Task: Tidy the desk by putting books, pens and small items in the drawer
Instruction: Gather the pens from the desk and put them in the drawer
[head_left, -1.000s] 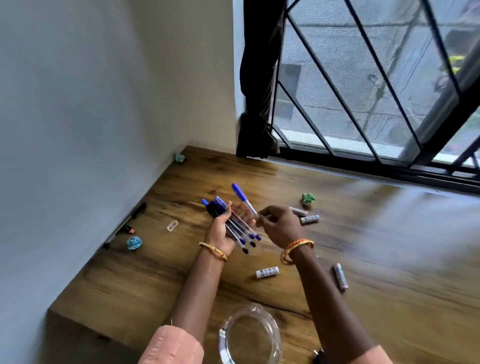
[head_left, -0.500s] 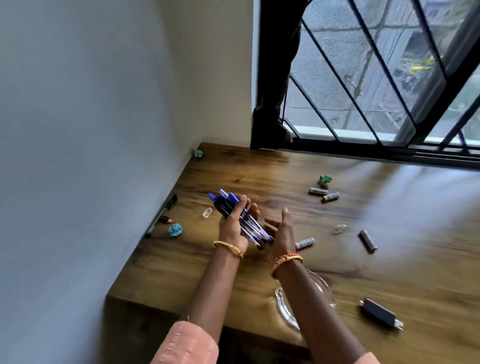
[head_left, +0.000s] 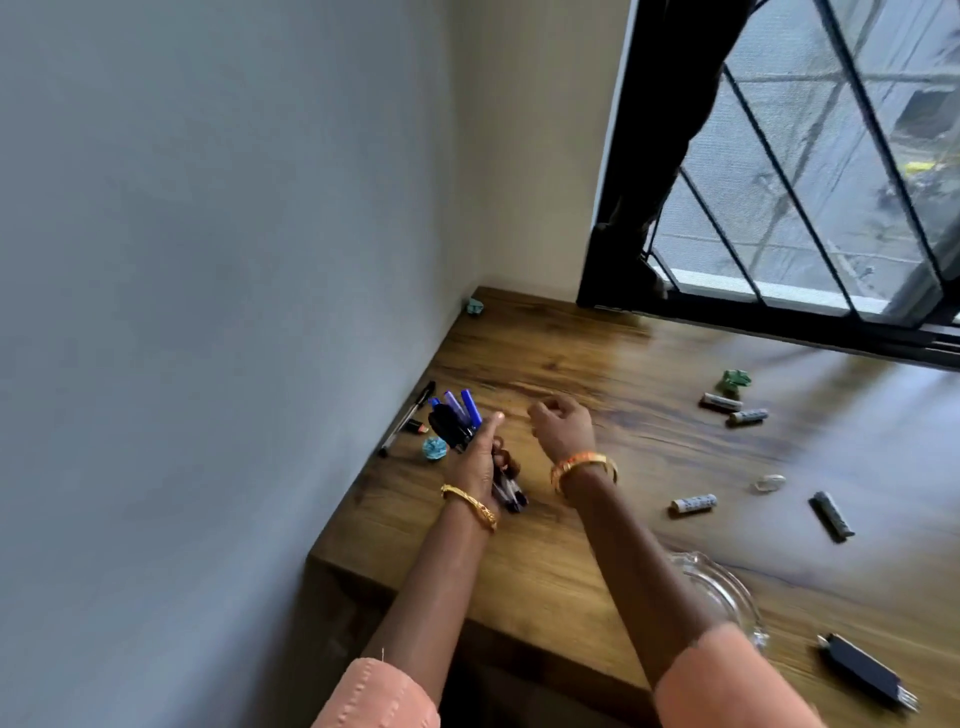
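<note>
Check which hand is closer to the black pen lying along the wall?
Left. The left hand, holding the pen bundle, is just right of the black pen; the right hand is farther right.

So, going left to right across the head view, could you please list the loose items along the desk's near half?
Pen bundle in the left hand → right hand → battery → clear ring → grey battery → black adapter.

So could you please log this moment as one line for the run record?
left hand: holds pens | right hand: loosely curled, holds nothing | batteries: on desk | drawer: not in view
</note>
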